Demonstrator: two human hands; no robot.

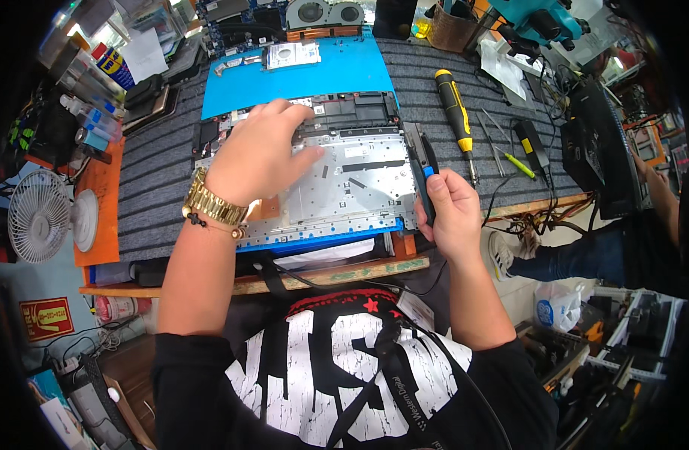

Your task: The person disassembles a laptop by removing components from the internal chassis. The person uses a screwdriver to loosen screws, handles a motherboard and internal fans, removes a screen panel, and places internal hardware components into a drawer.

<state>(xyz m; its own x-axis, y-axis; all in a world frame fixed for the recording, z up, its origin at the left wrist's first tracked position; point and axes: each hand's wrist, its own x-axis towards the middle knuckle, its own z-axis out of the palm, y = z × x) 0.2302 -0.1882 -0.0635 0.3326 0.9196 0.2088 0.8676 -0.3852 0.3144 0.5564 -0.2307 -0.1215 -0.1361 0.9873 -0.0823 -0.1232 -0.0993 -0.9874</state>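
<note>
A silvery laptop palm-rest chassis [352, 176] with black plastic parts along its far side lies in front of me, blue showing at its near edge. My left hand [262, 146] rests over its left far part, fingers bent and thumb apart; what lies under the palm is hidden. At the chassis's right edge, my right hand [455, 210] is closed around a slim black tool [419, 161] with a blue slider, held lengthwise, its far end pointing away from me. Beyond the chassis, a blue mat [329, 79] carries a silver rectangular part [292, 55] and several tiny pieces.
A yellow-black screwdriver [455, 112], tweezers [494, 135] and a green pen-like tool [518, 166] lie to the right. Laptop cooling fans [326, 13] and a circuit board [232, 15] are at the back. A white fan [41, 215] stands left. Another person's arm [656, 191] shows far right.
</note>
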